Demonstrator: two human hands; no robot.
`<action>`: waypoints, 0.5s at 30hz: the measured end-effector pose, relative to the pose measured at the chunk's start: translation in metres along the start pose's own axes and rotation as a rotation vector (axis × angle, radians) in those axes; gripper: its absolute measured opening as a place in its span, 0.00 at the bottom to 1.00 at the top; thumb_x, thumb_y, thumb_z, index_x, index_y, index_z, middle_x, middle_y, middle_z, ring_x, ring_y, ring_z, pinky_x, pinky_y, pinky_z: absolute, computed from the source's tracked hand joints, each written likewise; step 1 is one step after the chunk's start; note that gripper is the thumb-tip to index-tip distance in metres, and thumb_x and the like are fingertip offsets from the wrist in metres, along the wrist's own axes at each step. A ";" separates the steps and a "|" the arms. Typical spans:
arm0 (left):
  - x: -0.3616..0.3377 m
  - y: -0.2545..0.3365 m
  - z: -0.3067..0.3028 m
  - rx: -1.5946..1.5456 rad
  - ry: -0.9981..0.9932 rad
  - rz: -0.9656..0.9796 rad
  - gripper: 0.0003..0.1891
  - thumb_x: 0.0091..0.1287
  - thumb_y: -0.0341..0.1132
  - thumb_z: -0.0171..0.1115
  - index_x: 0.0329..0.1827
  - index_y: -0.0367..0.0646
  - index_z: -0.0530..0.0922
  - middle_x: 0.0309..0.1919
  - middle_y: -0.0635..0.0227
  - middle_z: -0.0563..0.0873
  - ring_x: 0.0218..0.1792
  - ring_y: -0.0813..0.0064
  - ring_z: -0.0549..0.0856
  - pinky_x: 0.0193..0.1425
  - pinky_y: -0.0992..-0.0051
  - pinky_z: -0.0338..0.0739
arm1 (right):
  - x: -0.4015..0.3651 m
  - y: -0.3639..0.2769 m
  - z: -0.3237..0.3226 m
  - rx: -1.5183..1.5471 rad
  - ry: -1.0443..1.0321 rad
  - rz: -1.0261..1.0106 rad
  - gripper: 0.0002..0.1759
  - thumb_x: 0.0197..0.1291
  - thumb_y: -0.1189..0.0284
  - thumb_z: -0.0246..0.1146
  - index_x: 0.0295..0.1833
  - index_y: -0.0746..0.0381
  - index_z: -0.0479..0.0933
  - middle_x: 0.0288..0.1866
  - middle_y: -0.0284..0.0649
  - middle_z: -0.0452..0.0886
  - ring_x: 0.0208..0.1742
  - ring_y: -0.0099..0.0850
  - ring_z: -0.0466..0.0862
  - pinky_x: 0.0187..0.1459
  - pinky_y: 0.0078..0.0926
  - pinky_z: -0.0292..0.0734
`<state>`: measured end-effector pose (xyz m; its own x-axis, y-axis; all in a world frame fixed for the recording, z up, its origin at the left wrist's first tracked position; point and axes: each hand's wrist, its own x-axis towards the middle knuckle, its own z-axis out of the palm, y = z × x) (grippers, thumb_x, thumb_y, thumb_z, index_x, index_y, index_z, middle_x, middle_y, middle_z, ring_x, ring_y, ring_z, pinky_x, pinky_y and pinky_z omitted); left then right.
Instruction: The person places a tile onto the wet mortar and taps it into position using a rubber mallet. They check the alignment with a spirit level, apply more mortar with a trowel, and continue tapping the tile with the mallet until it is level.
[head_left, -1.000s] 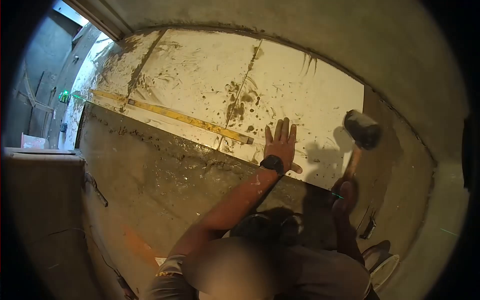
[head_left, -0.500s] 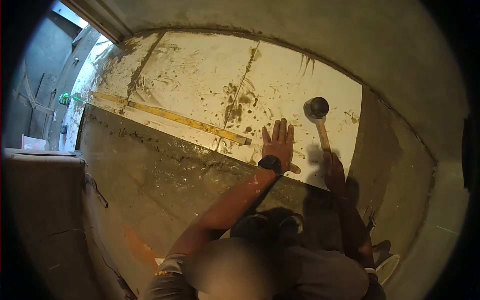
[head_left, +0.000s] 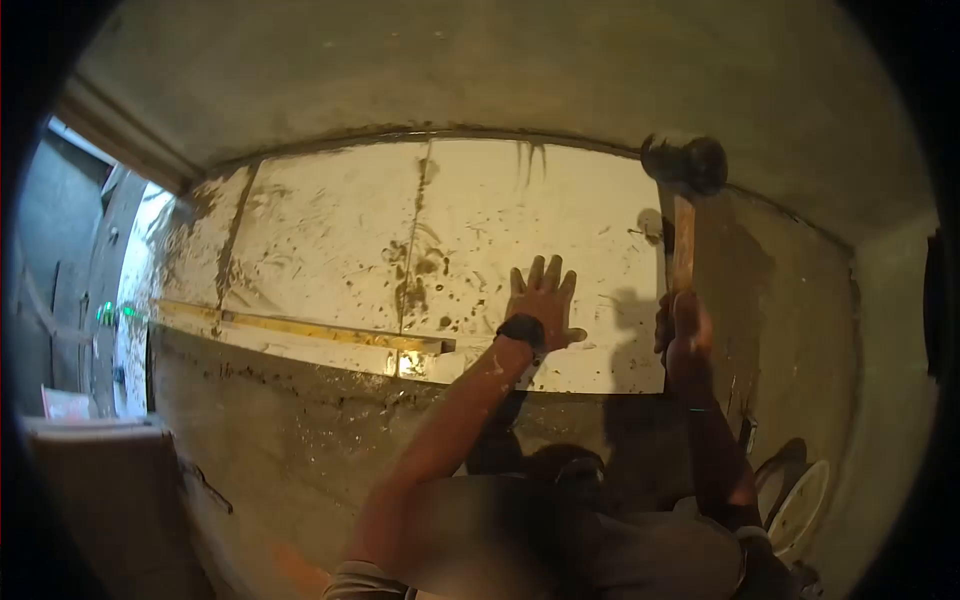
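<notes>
My left hand (head_left: 541, 308) lies flat with fingers spread on a large pale floor tile (head_left: 600, 220) smeared with wet mortar; a dark watch sits on that wrist. In my right hand (head_left: 685, 332) is the wooden handle of a rubber mallet (head_left: 685, 167). Its black head is raised near the tile's far right corner, above the surface. Left of my left hand, a yellow spirit level or straightedge (head_left: 330, 333) rests along the tiles, crossing the joint between two of them.
Wet grey mortar (head_left: 300, 425) covers the floor on my side of the tiles. A wall (head_left: 480, 80) runs along the far edge. A green light (head_left: 108, 313) glows at the left by a doorway. A white bucket (head_left: 800, 510) stands at lower right.
The mallet has risen off the tile, up and to the right, with my right hand. My left hand stays flat on the tile. The view has tilted and shifted.
</notes>
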<state>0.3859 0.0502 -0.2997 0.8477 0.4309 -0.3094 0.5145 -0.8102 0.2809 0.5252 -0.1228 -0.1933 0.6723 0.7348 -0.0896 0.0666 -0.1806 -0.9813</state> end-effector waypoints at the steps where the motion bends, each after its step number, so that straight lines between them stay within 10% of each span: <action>1: 0.005 -0.003 -0.008 -0.030 -0.009 0.025 0.58 0.59 0.72 0.65 0.87 0.50 0.52 0.87 0.53 0.47 0.86 0.48 0.44 0.83 0.33 0.39 | 0.006 0.001 -0.003 0.125 0.030 -0.031 0.20 0.84 0.57 0.47 0.44 0.62 0.73 0.26 0.29 0.68 0.25 0.18 0.68 0.28 0.23 0.66; 3: 0.020 -0.006 -0.015 0.006 -0.038 0.022 0.59 0.57 0.71 0.67 0.87 0.53 0.52 0.87 0.52 0.46 0.86 0.45 0.45 0.80 0.27 0.40 | 0.019 0.015 -0.021 -0.571 0.181 -0.424 0.18 0.84 0.61 0.48 0.44 0.62 0.73 0.25 0.28 0.68 0.24 0.18 0.66 0.26 0.22 0.63; 4: 0.022 -0.006 -0.023 0.008 -0.066 0.029 0.60 0.55 0.71 0.69 0.87 0.54 0.52 0.87 0.53 0.45 0.86 0.44 0.44 0.80 0.28 0.41 | 0.017 -0.009 -0.014 0.183 0.123 -0.218 0.16 0.84 0.63 0.49 0.44 0.62 0.73 0.23 0.29 0.68 0.22 0.19 0.67 0.26 0.22 0.64; 6: 0.024 0.000 -0.032 0.053 -0.132 -0.021 0.62 0.54 0.71 0.71 0.88 0.55 0.49 0.87 0.56 0.44 0.86 0.47 0.42 0.82 0.30 0.44 | 0.022 -0.010 -0.021 0.193 0.157 -0.290 0.16 0.83 0.63 0.50 0.43 0.62 0.74 0.23 0.29 0.67 0.22 0.18 0.68 0.25 0.21 0.64; 15: 0.028 0.003 -0.027 0.070 -0.156 -0.073 0.63 0.52 0.73 0.71 0.88 0.60 0.48 0.88 0.62 0.42 0.87 0.53 0.40 0.83 0.31 0.42 | 0.040 0.124 -0.016 -0.780 0.083 -0.323 0.18 0.79 0.58 0.57 0.41 0.63 0.71 0.24 0.50 0.75 0.24 0.53 0.77 0.29 0.49 0.74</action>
<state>0.4144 0.0703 -0.2828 0.7750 0.4274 -0.4655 0.5594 -0.8067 0.1906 0.5726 -0.1263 -0.3158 0.5830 0.7828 0.2177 0.7336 -0.3919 -0.5552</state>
